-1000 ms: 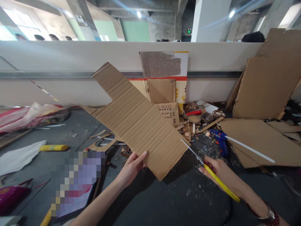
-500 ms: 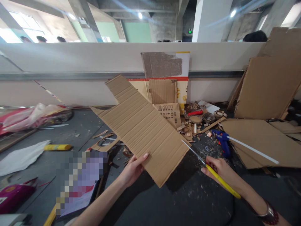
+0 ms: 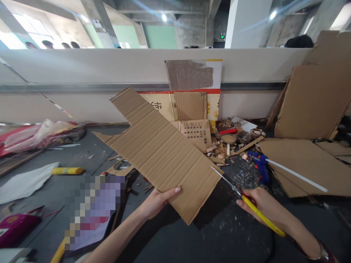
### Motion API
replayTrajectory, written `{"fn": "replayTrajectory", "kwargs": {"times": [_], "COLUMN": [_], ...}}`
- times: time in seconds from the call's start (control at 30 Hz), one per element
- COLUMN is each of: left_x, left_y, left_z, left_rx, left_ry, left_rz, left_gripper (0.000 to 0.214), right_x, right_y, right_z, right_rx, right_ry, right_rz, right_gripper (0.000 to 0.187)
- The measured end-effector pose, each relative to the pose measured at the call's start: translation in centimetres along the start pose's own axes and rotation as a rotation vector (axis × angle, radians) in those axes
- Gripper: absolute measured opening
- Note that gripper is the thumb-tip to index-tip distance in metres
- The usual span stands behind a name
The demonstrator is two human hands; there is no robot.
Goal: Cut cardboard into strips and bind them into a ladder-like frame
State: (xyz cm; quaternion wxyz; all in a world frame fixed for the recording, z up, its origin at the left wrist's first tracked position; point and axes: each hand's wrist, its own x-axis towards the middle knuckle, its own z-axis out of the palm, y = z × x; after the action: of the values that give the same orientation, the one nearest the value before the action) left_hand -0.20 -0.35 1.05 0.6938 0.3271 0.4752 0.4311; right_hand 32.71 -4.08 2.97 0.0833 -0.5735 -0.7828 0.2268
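Note:
A large irregular piece of corrugated cardboard (image 3: 164,153) is held tilted above the dark table. My left hand (image 3: 157,201) grips its lower left edge, the thumb lying on top and the other fingers hidden beneath. In my right hand (image 3: 259,204) are yellow-handled scissors (image 3: 255,210), the fingers wrapped around the handles. The scissors' metal blades reach the cardboard's right edge near its lower right corner, with one blade visible over the top face. A blue glue gun (image 3: 260,166) with a long white glue stick lies just beyond my right hand.
Cardboard scraps (image 3: 219,157) and small round pieces litter the table's back. Large cardboard sheets (image 3: 315,98) lean at the right. A pixelated tablet-like object (image 3: 95,219), a yellow tube (image 3: 67,171) and a magenta tool (image 3: 20,226) lie left. A white partition (image 3: 109,69) stands behind.
The cardboard has shifted left and slightly down at its far end. My left thumb lies a little further right. The right hand and scissors have moved slightly right and down.

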Motion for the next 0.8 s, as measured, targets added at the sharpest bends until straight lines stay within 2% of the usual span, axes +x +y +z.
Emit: {"fn": "replayTrajectory", "kwargs": {"times": [0.27, 0.47, 0.6, 0.8], "left_x": [-0.3, -0.5, -0.4, -0.4], "left_y": [-0.4, -1.1, -1.5, -1.4], "left_z": [0.3, 0.3, 0.0, 0.1], "left_rx": [0.038, 0.103, 0.14, 0.08], "left_ry": [0.031, 0.013, 0.033, 0.018], "left_rz": [0.044, 0.058, 0.097, 0.046], "left_gripper": [0.068, 0.068, 0.067, 0.069], "right_x": [-1.0, -1.4, -1.2, -0.6], "right_y": [-0.3, -0.9, -0.8, -0.8], "right_z": [-0.3, -0.9, -0.8, -0.7], "right_rx": [0.054, 0.024, 0.026, 0.062], "right_ry": [-0.007, -0.064, -0.036, -0.044], "right_rz": [-0.072, -0.06, -0.032, -0.006], "right_gripper": [0.039, 0.04, 0.042, 0.043]}}
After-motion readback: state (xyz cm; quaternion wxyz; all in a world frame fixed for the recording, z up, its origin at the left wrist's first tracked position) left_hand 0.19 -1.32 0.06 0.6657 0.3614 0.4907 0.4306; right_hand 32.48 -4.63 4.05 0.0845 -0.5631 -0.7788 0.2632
